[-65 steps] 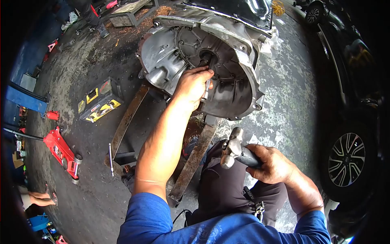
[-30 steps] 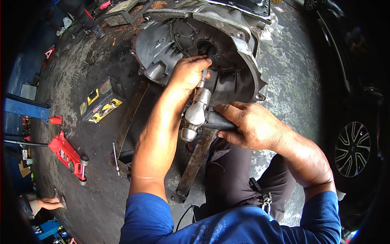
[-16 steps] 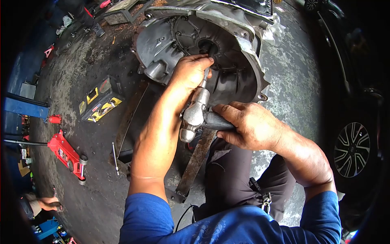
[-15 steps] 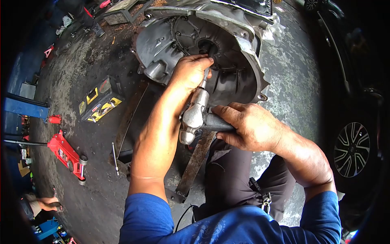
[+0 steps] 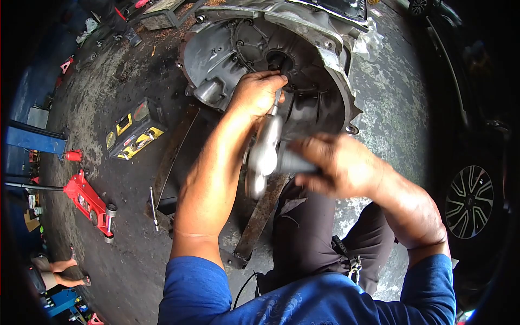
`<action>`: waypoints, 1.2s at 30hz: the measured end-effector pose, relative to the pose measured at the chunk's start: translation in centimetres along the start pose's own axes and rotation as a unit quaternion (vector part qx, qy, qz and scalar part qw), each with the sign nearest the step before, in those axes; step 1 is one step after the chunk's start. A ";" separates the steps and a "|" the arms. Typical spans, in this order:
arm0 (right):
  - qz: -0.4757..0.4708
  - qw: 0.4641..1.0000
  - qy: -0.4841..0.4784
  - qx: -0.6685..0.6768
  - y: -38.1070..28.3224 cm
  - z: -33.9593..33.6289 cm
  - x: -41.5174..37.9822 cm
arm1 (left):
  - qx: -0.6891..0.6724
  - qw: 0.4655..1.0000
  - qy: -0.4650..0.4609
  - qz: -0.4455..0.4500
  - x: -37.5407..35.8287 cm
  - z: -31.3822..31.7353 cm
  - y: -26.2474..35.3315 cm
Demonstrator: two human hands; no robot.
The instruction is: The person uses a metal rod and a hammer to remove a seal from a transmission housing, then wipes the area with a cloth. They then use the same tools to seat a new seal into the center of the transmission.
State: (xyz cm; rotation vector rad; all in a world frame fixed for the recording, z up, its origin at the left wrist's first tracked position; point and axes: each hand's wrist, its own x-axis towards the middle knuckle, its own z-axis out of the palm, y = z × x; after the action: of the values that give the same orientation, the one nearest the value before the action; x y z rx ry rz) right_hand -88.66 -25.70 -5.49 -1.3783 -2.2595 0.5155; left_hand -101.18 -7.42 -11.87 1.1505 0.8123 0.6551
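My left hand (image 5: pixel 255 93) is closed around a slim metal punch (image 5: pixel 275 105), its far end angled into the central opening of a large metal bell housing (image 5: pixel 317 111). Gripped by the handle in my right hand (image 5: pixel 344 168) is a hammer (image 5: pixel 264 154), both smeared by motion. The hammer's face overlaps the near end of the punch in this view. The housing opens toward me, with a dark shaft collar (image 5: pixel 277 58) at its centre, partly behind my left fingers.
Rusty metal bars (image 5: pixel 262 222) lie below the housing. On the floor to the left are a black and yellow toolbox (image 5: pixel 138 143), a slim metal tool (image 5: pixel 154 208) and a red floor jack (image 5: pixel 89 208). Another person's legs (image 5: pixel 65 275) show lower left; a car wheel (image 5: pixel 469 201) is at right.
The hammer head has shifted slightly down and right and is now blurred along with my right hand. My left hand keeps its hold. More of the other person's legs shows lower left.
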 end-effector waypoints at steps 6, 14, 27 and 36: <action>0.057 0.997 -0.040 0.029 -2.0 -1.0 -0.3 | 0.014 1.000 -0.001 -0.014 0.0 -0.2 0.3; 0.059 0.998 -0.034 0.014 -1.8 -1.1 -0.8 | -0.094 0.995 0.003 -0.045 0.0 -0.7 1.2; 0.061 0.997 -0.033 0.019 -1.1 -1.3 0.2 | -0.050 0.997 -0.040 -0.040 0.8 -2.3 1.4; 0.044 0.999 -0.016 0.012 -0.7 -1.6 0.9 | 0.006 0.999 -0.037 -0.020 1.0 -2.1 1.9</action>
State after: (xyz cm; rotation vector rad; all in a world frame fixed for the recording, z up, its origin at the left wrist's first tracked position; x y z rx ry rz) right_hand -88.70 -25.04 -3.67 -1.4715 -2.2179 0.5967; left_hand -102.48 -5.00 -10.68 1.1599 0.7751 0.5719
